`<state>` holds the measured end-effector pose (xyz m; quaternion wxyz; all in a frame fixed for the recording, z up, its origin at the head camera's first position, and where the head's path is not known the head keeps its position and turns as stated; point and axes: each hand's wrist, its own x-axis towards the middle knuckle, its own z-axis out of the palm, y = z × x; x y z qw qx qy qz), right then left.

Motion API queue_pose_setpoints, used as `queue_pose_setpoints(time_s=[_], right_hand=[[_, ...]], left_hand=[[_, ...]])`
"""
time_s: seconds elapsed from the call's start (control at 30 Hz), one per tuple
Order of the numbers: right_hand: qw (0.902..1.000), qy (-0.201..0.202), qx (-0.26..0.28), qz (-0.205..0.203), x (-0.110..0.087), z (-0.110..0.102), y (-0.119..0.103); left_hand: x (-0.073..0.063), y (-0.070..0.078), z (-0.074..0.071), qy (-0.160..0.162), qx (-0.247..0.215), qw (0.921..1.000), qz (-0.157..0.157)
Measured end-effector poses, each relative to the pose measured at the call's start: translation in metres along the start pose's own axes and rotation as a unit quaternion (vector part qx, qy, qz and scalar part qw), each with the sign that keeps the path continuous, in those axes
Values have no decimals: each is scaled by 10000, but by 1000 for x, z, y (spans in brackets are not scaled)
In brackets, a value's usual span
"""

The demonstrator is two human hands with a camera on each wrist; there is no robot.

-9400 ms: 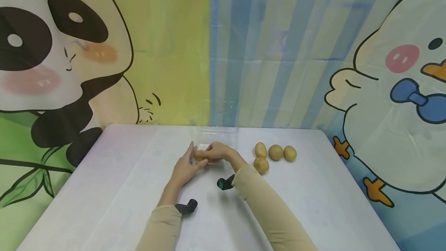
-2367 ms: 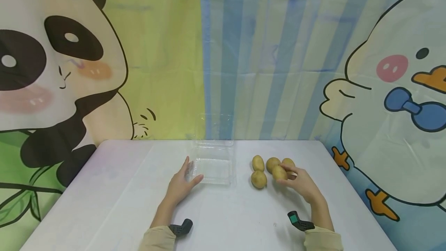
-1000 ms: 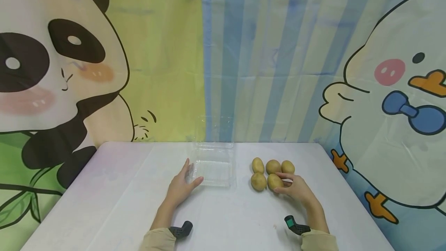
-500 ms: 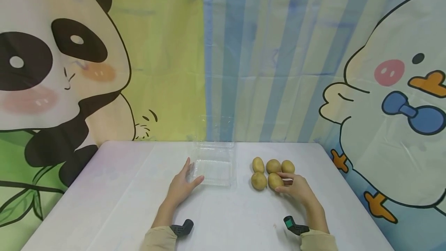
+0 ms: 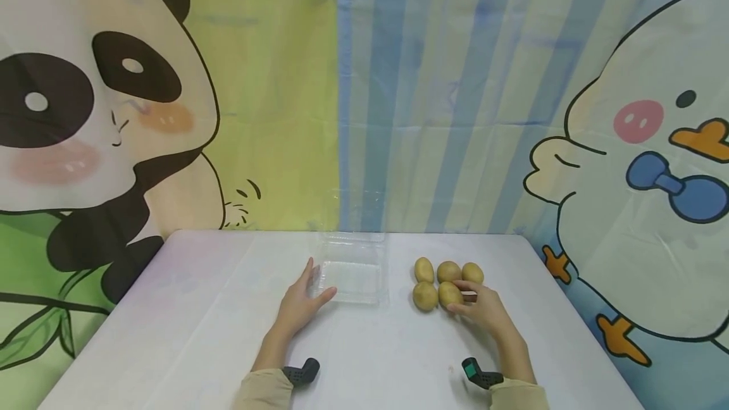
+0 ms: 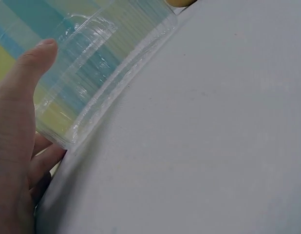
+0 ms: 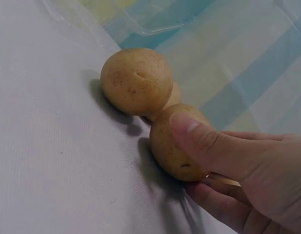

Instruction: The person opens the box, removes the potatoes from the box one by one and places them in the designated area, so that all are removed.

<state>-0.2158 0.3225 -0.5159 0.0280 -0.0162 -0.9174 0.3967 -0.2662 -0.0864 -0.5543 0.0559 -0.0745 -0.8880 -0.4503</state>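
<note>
My right hand [image 5: 486, 307] holds a yellow-brown potato [image 7: 177, 144] between thumb and fingers, at the right end of the front row. Just left of it is another potato [image 5: 425, 296]. Behind them lie three more: an oval potato [image 5: 424, 269], a rounder potato [image 5: 448, 271] and a potato [image 5: 473, 273] at the right. Left of the potatoes stands a clear plastic clamshell box [image 5: 350, 280], its lid [image 5: 359, 211] raised at the back. My left hand [image 5: 302, 302] rests at its front left corner, thumb stretched along the front, fingers at the left side.
A white-covered table [image 5: 188, 334] carries everything. Behind its far edge hangs a curtain [image 5: 398, 81] printed with cartoon animals and stripes. A dark camera mount sits on each wrist.
Earlier both hands were at the box, with a potato in it and several potatoes at the right. Now the right hand has another potato down in the front row. The left hand stays by the box.
</note>
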Motion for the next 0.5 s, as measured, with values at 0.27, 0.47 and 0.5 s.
queue_pose_setpoints(time_s=[0.27, 0.47, 0.5], right_hand=[[9996, -161, -215, 37, -2, -8, -5], [9980, -178, -509, -320, 7, -11, -19], [9977, -179, -534, -386, 9, -12, -22]], left_hand=[[5, 6, 8, 81, -69, 9998, 182], [14, 8, 2, 306, -286, 9982, 431], [15, 8, 1, 366, -359, 9974, 500]])
